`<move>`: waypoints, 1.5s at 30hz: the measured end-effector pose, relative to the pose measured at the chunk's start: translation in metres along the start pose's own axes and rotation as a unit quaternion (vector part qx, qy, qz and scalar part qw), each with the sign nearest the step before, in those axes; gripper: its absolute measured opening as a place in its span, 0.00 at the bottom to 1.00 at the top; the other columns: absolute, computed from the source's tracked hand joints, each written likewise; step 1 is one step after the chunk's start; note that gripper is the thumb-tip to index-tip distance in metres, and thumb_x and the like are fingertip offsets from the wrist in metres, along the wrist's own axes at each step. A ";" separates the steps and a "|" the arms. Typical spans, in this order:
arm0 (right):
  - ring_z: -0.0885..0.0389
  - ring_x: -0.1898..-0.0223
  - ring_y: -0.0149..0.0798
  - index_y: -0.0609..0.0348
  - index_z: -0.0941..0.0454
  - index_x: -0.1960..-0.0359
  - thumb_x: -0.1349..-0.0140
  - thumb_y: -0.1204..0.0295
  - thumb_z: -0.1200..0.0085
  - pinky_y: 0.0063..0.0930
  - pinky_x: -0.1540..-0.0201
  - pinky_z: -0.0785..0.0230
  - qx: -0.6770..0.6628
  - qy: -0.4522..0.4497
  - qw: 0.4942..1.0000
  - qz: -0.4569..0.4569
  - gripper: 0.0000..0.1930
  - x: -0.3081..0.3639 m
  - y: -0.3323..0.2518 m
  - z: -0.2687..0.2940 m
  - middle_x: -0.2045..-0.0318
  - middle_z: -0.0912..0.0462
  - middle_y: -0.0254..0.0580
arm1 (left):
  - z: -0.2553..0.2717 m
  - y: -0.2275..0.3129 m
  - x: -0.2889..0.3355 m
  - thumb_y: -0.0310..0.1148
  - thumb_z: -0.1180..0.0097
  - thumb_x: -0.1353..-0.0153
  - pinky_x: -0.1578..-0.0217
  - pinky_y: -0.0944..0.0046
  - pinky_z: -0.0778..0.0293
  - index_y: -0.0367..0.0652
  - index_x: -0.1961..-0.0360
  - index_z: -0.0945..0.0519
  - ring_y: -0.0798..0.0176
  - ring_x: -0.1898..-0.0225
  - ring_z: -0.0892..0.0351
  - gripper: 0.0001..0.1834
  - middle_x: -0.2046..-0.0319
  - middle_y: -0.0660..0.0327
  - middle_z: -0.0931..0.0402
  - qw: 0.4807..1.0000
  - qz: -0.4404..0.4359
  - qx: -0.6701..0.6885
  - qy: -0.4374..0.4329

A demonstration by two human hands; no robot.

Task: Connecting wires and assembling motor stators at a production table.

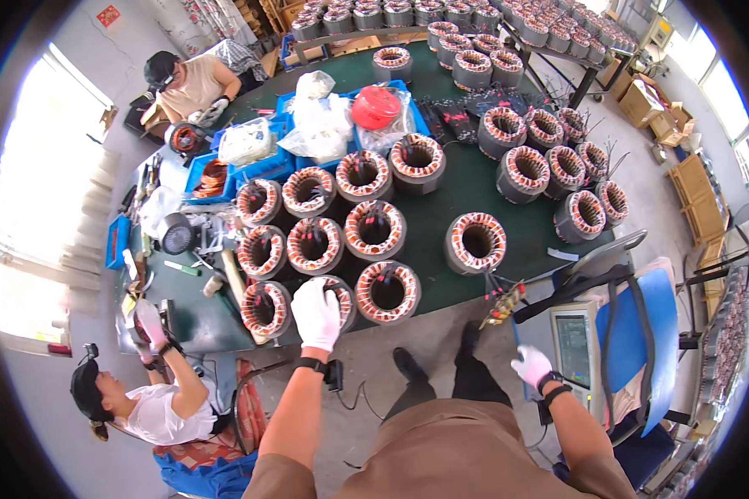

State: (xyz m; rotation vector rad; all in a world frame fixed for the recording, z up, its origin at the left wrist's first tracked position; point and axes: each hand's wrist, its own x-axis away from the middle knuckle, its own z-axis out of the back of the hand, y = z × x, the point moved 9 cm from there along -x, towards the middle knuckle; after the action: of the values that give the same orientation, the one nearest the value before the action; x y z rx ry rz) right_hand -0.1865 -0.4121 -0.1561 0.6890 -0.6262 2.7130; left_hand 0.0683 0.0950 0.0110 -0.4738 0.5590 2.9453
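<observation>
A person's gloved left hand (316, 314) rests on the near left edge of a stator (347, 301) at the near edge of a green counter (441, 195), covering part of its copper-wound ring; the fingertips are hidden, so whether the hand grips it cannot be told. The stator sits between two others in the near row, one on the left (248, 310) and one on the right (413, 293), with more rows standing directly beyond. The gloved right hand (532, 366), loosely open with nothing visible in it, hangs off the counter's near side, just beside a boxy instrument with a screen (572, 345). Between the two hands and farther off, a lone stator (498, 244) stands near the counter's edge, a cluster of clips (505, 305) by its near right side. Blue bins (416, 119) stand beyond the rows, while two co-workers (193, 79) (171, 407) occupy the counter's left side.
</observation>
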 end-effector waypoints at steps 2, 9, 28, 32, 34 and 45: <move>0.20 0.43 0.60 0.62 0.21 0.42 0.38 0.58 0.40 0.49 0.39 0.27 0.015 0.068 0.998 0.002 0.26 -0.038 0.001 0.047 0.47 0.18 0.60 | 0.000 -0.002 0.001 0.33 0.43 0.35 0.44 0.43 0.32 0.41 0.48 0.21 0.41 0.47 0.24 0.15 0.52 0.48 0.21 1.000 0.007 0.002 -0.001; 0.17 0.53 0.56 0.58 0.24 0.55 0.47 0.67 0.34 0.50 0.51 0.23 0.129 0.113 0.984 0.039 0.19 -0.167 -0.016 0.147 0.56 0.19 0.52 | -0.009 0.002 0.002 0.31 0.42 0.37 0.42 0.46 0.32 0.43 0.48 0.21 0.43 0.45 0.23 0.16 0.50 0.49 0.20 1.000 0.014 -0.019 -0.003; 0.15 0.45 0.57 0.63 0.25 0.47 0.54 0.60 0.20 0.44 0.44 0.20 0.293 -0.108 0.949 0.034 0.36 -0.254 -0.020 0.131 0.47 0.19 0.61 | -0.020 0.000 0.005 0.29 0.43 0.35 0.41 0.46 0.31 0.39 0.46 0.22 0.41 0.45 0.23 0.16 0.49 0.48 0.20 0.997 0.003 -0.068 -0.027; 0.15 0.46 0.57 0.63 0.26 0.47 0.50 0.64 0.22 0.43 0.45 0.19 0.325 -0.108 0.939 0.031 0.32 -0.262 -0.010 0.124 0.47 0.18 0.61 | -0.022 0.001 0.003 0.30 0.44 0.34 0.41 0.47 0.31 0.40 0.45 0.22 0.43 0.44 0.23 0.16 0.49 0.50 0.20 0.998 -0.003 -0.063 -0.025; 0.15 0.46 0.57 0.63 0.26 0.47 0.49 0.65 0.23 0.43 0.45 0.19 0.334 -0.111 0.935 0.029 0.31 -0.261 -0.019 0.125 0.47 0.18 0.61 | -0.020 -0.001 0.003 0.30 0.43 0.34 0.41 0.48 0.31 0.40 0.46 0.22 0.43 0.45 0.23 0.16 0.49 0.51 0.20 0.998 -0.001 -0.063 -0.023; 0.18 0.44 0.63 0.66 0.26 0.48 0.55 0.58 0.20 0.46 0.42 0.22 0.341 -0.118 0.932 0.013 0.36 -0.255 -0.029 0.129 0.48 0.18 0.63 | -0.021 -0.010 0.008 0.29 0.42 0.35 0.40 0.49 0.31 0.40 0.46 0.21 0.44 0.45 0.22 0.16 0.48 0.51 0.19 0.999 0.011 -0.044 -0.021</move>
State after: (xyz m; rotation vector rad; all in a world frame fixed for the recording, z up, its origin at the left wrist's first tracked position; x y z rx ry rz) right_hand 0.0906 -0.4866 -0.1734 1.1764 0.3088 2.8784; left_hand 0.0682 0.0971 -0.0140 -0.4175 0.4328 3.0024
